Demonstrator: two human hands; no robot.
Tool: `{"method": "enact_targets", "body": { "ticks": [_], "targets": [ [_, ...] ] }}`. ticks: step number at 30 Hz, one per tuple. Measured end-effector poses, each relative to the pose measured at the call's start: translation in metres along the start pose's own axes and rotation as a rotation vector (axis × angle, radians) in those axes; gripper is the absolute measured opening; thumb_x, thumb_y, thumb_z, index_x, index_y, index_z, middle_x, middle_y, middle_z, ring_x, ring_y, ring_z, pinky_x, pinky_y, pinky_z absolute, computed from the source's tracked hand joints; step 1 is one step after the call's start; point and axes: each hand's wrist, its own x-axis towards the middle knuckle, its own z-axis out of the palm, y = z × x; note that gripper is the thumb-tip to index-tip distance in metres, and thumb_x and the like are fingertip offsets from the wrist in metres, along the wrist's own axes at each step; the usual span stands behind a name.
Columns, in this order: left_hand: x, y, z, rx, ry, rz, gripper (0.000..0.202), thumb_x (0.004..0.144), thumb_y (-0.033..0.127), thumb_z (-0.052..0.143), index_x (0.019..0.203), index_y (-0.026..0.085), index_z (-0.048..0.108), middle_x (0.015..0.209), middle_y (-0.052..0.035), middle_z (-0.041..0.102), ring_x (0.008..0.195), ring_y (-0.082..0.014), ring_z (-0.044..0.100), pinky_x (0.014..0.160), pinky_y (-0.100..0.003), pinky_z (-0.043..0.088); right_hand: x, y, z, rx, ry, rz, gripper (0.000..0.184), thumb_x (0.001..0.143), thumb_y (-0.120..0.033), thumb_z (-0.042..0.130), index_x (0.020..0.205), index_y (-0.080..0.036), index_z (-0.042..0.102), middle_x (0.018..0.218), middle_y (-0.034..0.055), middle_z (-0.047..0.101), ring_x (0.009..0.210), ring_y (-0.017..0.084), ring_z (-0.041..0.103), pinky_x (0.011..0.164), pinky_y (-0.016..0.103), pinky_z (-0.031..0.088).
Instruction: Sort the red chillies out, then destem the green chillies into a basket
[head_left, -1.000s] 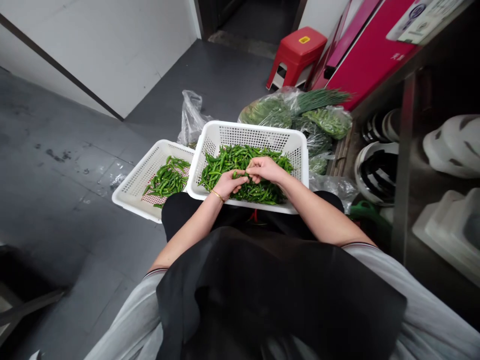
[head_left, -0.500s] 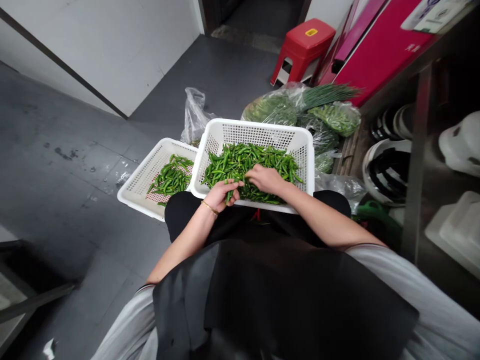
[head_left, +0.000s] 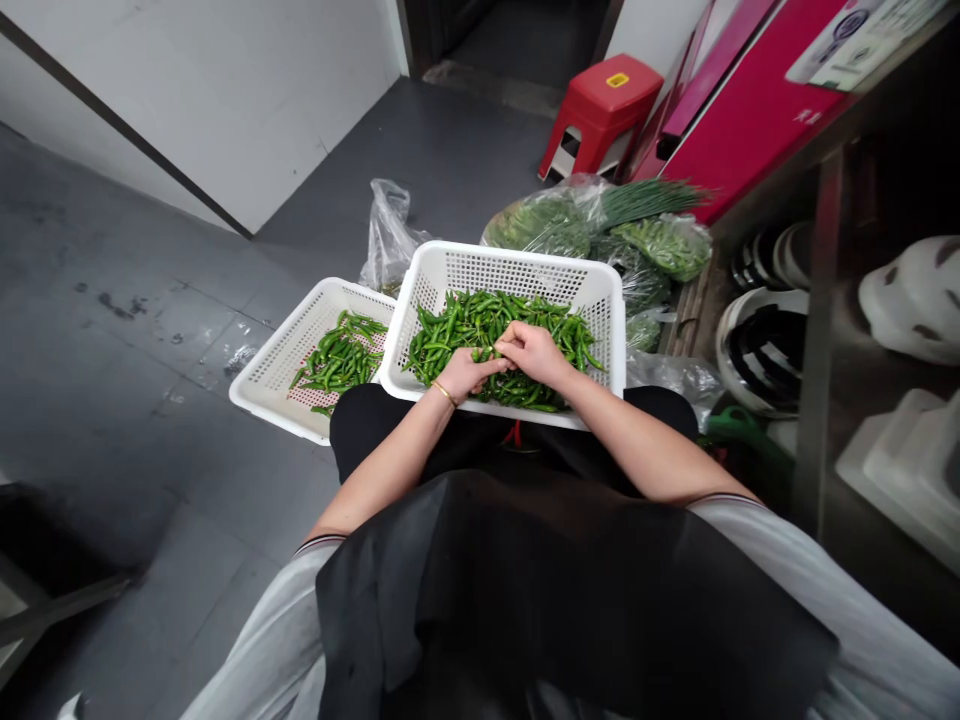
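My left hand (head_left: 463, 374) curled on a green pepper (head_left: 482, 354) mostly hidden by fingers, my right hand (head_left: 531, 354) close against it, what it grips I cannot tell, both over heaped peppers (head_left: 480, 315) in the lap basket (head_left: 517, 272), which hides the left basket's (head_left: 289, 340) right end.

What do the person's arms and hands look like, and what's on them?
The left hand and right hand are bare, without gloves. A thin gold-coloured bracelet circles the left wrist. Grey sleeves end near the elbows in dark striped trim.
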Motion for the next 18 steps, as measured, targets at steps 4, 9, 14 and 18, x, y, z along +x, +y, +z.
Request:
{"method": "enact_targets", "body": {
  "ticks": [4,9,14,18],
  "targets": [
    [-0.006,-0.003,0.002,-0.063,-0.007,-0.116,0.031,0.063,0.035,0.080,0.060,0.011,0.060,0.038,0.0066,0.034,0.032,-0.0032,0.026,0.033,-0.020,0.013,-0.003,-0.001,0.008,-0.477,-0.006,0.008,0.024,0.094,-0.028,0.041,0.099,-0.015,0.061,0.107,0.0151,0.064,0.092,0.023,0.062,0.075,0.030,0.046],
    [-0.017,0.005,-0.029,-0.197,0.111,0.003,0.024,0.058,0.026,0.079,0.066,0.014,0.060,0.050,0.0031,0.050,0.040,-0.0061,0.043,0.033,-0.018,0.022,0.030,0.006,0.030,-0.564,-0.190,0.211,0.041,0.093,-0.050,0.047,0.109,-0.017,0.065,0.114,0.0148,0.065,0.099,0.026,0.064,0.081,0.032,0.048],
    [-0.014,0.007,-0.046,-0.122,0.120,0.033,0.029,0.061,0.023,0.075,0.086,0.010,0.069,0.058,-0.0011,0.060,0.042,-0.0051,0.044,0.036,-0.017,0.025,0.065,0.007,0.033,-0.395,-0.242,0.313,0.020,0.082,-0.029,0.060,0.087,-0.013,0.070,0.094,0.0133,0.072,0.091,0.023,0.068,0.079,0.029,0.050],
    [-0.004,0.001,-0.035,-0.076,0.167,0.005,0.034,0.058,0.028,0.083,0.084,0.010,0.068,0.044,0.0072,0.042,0.036,-0.0028,0.033,0.035,-0.018,0.017,0.053,0.003,0.013,0.109,-0.201,0.420,0.011,0.080,-0.021,0.055,0.074,-0.015,0.062,0.063,0.0029,0.065,0.055,0.014,0.062,0.057,0.025,0.050]
  ]
}}
